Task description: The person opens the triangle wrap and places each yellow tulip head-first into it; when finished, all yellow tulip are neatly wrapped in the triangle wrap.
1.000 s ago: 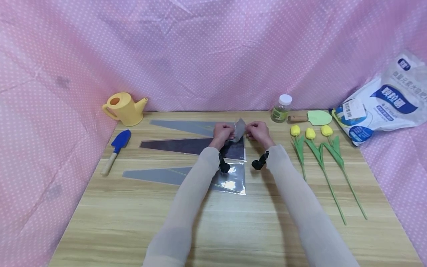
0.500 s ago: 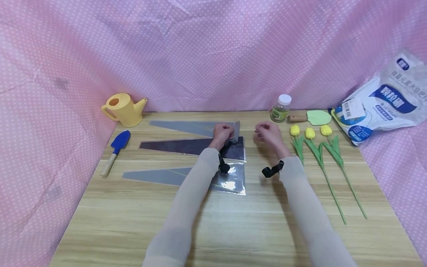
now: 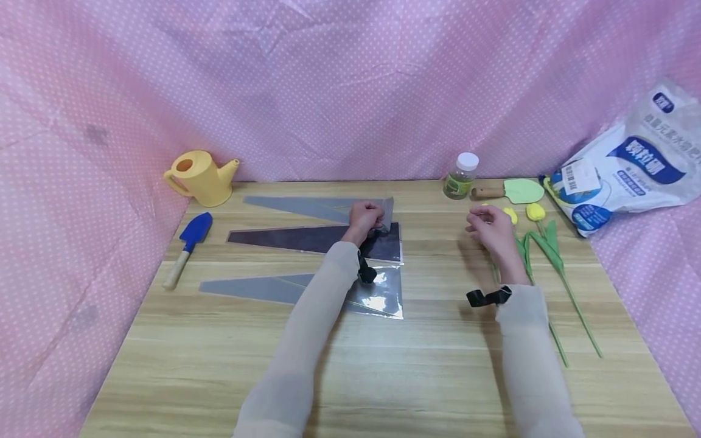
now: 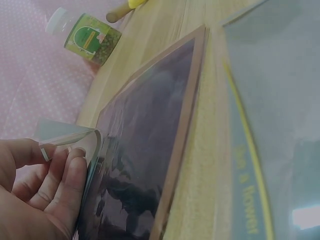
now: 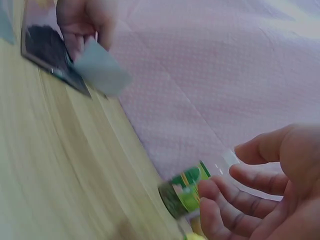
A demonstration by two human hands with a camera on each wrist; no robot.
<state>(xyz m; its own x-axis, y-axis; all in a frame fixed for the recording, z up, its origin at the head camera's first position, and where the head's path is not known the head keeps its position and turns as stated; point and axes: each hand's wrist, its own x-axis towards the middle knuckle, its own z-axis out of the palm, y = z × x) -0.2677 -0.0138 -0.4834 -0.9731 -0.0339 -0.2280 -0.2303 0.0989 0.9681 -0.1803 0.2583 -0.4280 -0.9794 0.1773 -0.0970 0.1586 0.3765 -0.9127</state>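
Note:
My left hand (image 3: 366, 218) pinches the wide end of a grey flower sleeve (image 3: 306, 207), the farthest of three long tapering sleeves. In the left wrist view, the sleeve's clear film edge (image 4: 92, 142) stands lifted at thumb and fingertips. A dark sleeve (image 3: 279, 237) lies just in front of it, and another grey sleeve (image 3: 252, 288) nearer to me. Well to the right, my right hand (image 3: 494, 232) hovers over the yellow tulips (image 3: 535, 212), covering most of the leftmost one. Its fingers are loosely bent with nothing between them, as the right wrist view shows.
A yellow watering can (image 3: 204, 179) and blue trowel (image 3: 188, 246) are at left. At the back right are a lidded jar (image 3: 459, 179), a green trowel (image 3: 520, 191) and a large white bag (image 3: 630, 164). Pink dotted cloth (image 3: 350, 91) hangs behind the table.
My right hand has left the sleeve's opening and moved right to the tulips. The left hand stays in place on the sleeve, whose raised end has sunk lower.

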